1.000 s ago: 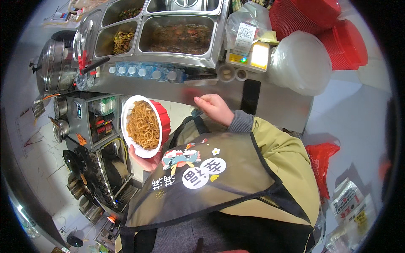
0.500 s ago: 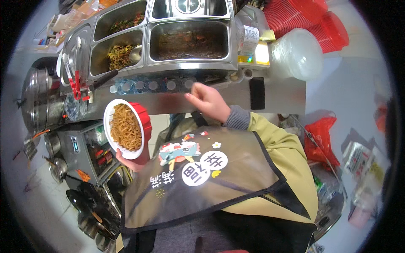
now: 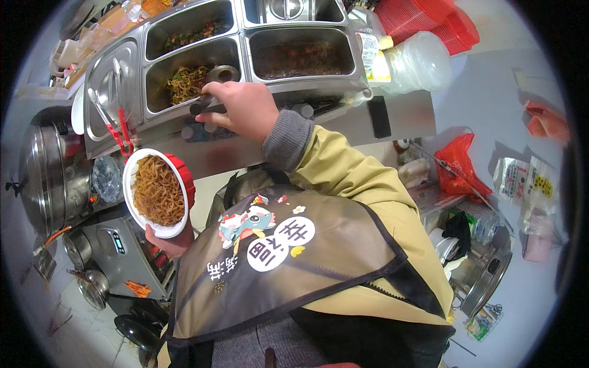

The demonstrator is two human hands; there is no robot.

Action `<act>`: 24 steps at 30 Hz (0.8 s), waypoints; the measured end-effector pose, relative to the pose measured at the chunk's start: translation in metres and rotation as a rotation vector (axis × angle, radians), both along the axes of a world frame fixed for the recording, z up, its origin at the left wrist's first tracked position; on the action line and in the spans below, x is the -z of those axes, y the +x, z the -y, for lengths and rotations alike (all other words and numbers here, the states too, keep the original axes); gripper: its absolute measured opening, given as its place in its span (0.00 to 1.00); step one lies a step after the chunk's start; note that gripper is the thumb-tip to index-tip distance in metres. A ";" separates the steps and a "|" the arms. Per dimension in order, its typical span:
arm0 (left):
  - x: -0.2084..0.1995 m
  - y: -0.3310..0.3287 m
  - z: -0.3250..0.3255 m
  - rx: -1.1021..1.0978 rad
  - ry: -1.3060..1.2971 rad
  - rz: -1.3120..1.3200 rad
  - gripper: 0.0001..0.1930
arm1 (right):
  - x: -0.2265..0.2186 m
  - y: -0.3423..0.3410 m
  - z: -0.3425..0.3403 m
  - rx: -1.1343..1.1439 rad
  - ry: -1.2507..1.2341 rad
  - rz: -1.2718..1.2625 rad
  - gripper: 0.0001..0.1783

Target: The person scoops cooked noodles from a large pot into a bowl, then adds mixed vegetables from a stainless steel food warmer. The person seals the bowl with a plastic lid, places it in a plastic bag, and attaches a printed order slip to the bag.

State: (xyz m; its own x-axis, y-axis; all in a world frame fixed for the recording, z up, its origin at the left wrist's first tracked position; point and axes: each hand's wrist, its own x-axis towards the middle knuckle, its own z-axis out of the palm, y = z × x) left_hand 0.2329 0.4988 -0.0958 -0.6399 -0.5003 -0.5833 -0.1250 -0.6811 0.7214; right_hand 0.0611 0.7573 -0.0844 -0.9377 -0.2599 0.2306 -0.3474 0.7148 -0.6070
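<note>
My left hand (image 3: 173, 241) holds a white-lined bowl (image 3: 129, 190) with a red outer side, tilted toward me. Brown noodles (image 3: 158, 191) fill it. Farther off, over the front edge of the steel food counter, my right hand (image 3: 248, 110) is closed round the black handle of a ladle (image 3: 223, 74). The ladle's metal head is at the right side of a steel pan (image 3: 158, 78) with yellowish shredded food (image 3: 186, 84) in it. My right fingers partly hide the handle.
Beside that pan is one of dark brown stew (image 3: 300, 59); behind it, one of chopped food (image 3: 195, 35). Red-handled tongs (image 3: 123, 129) rest on a steel lid (image 3: 107, 76). A black phone (image 3: 379, 116) lies on the counter. Stacked red bowls (image 3: 412, 13) stand far right.
My right hand has moved left and forward and taken hold of the ladle's handle. The noodle bowl in my left hand has shifted a little left in view.
</note>
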 end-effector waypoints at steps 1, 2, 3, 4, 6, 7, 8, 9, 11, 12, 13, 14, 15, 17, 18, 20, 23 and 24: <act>-0.002 0.000 -0.002 -0.008 0.012 0.012 0.40 | 0.000 0.000 0.001 0.010 0.029 -0.011 0.25; -0.003 0.001 -0.004 -0.017 0.025 0.024 0.40 | 0.000 0.001 0.001 0.019 0.059 -0.022 0.25; -0.004 0.005 -0.008 -0.028 0.013 0.027 0.40 | -0.001 0.002 0.000 0.011 0.065 -0.057 0.22; -0.005 0.006 -0.010 0.002 0.024 0.017 0.39 | -0.002 0.003 0.000 0.013 0.070 -0.040 0.21; -0.007 0.010 -0.013 0.058 0.039 -0.008 0.39 | -0.005 0.007 -0.002 0.013 0.094 0.017 0.20; -0.008 0.013 -0.015 0.044 0.029 0.003 0.39 | -0.007 0.011 -0.004 -0.004 -0.010 -0.008 0.16; -0.010 0.016 -0.016 0.026 0.026 0.016 0.39 | -0.010 0.016 -0.007 -0.015 -0.058 -0.025 0.16; -0.012 0.019 -0.018 0.028 0.018 0.003 0.38 | -0.013 0.021 -0.011 -0.029 -0.102 -0.023 0.16; -0.016 0.021 -0.018 0.038 -0.004 -0.020 0.37 | -0.018 0.027 -0.019 -0.063 -0.190 -0.054 0.16; -0.017 0.021 -0.018 0.044 -0.016 -0.031 0.37 | -0.022 0.033 -0.024 -0.106 -0.148 -0.043 0.16; -0.018 0.021 -0.021 0.026 -0.053 -0.044 0.37 | -0.025 0.038 -0.030 -0.146 -0.114 -0.055 0.16; -0.018 0.021 -0.024 -0.034 -0.071 -0.007 0.36 | -0.027 0.043 -0.035 -0.190 -0.087 -0.089 0.17; -0.018 0.021 -0.026 -0.012 -0.146 -0.011 0.36 | -0.027 0.046 -0.039 -0.216 -0.113 -0.088 0.17; -0.014 0.015 -0.026 -0.006 -0.175 0.041 0.36 | -0.026 0.050 -0.048 -0.286 -0.097 -0.113 0.17; -0.014 0.011 -0.023 -0.084 -0.018 0.021 0.37 | -0.025 0.051 -0.054 -0.327 -0.097 -0.124 0.16; -0.012 0.013 -0.025 -0.041 -0.001 -0.045 0.37 | -0.024 0.056 -0.065 -0.353 -0.057 -0.099 0.18; -0.010 0.013 -0.026 -0.005 0.134 -0.076 0.39 | -0.026 0.060 -0.075 -0.327 -0.085 -0.101 0.20; -0.008 0.014 -0.028 -0.014 0.125 -0.097 0.39 | -0.028 0.060 -0.076 -0.309 -0.122 -0.099 0.19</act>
